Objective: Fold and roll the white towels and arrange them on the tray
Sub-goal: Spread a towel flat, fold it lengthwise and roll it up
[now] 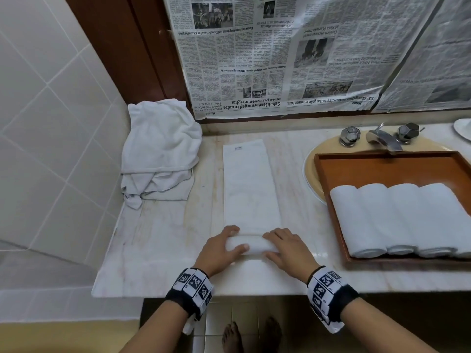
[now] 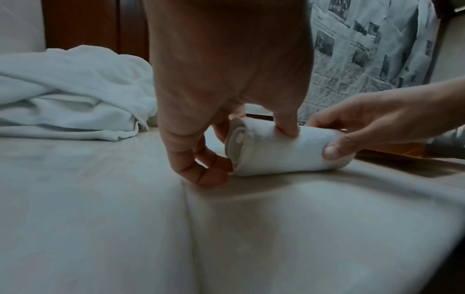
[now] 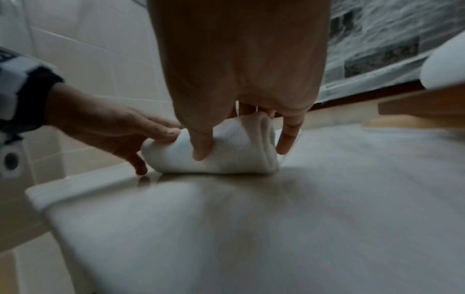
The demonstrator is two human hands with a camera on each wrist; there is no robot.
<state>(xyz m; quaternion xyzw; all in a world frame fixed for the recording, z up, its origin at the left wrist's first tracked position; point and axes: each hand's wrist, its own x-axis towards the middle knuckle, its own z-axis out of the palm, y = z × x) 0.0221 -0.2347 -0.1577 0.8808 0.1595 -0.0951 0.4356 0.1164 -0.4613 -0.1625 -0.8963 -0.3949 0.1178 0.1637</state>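
Note:
A long folded white towel (image 1: 251,184) lies flat on the marble counter, running away from me. Its near part is wound into a short roll (image 1: 251,247) (image 2: 276,155) (image 3: 231,159). My left hand (image 1: 238,238) (image 2: 249,151) grips the roll's left end, thumb on top and fingers curled behind. My right hand (image 1: 270,245) (image 3: 241,149) grips the right end the same way. Pale cloth also seems to lie flat between the roll and the counter's front edge. At the right, a wooden tray (image 1: 382,164) holds several rolled white towels (image 1: 397,217) side by side.
A heap of loose white towels (image 1: 160,151) sits at the counter's back left against the tiled wall. The tray rests over a sink with a chrome tap (image 1: 382,138). Newspaper (image 1: 280,54) covers the wall behind. The counter's front edge (image 1: 229,293) is just below my wrists.

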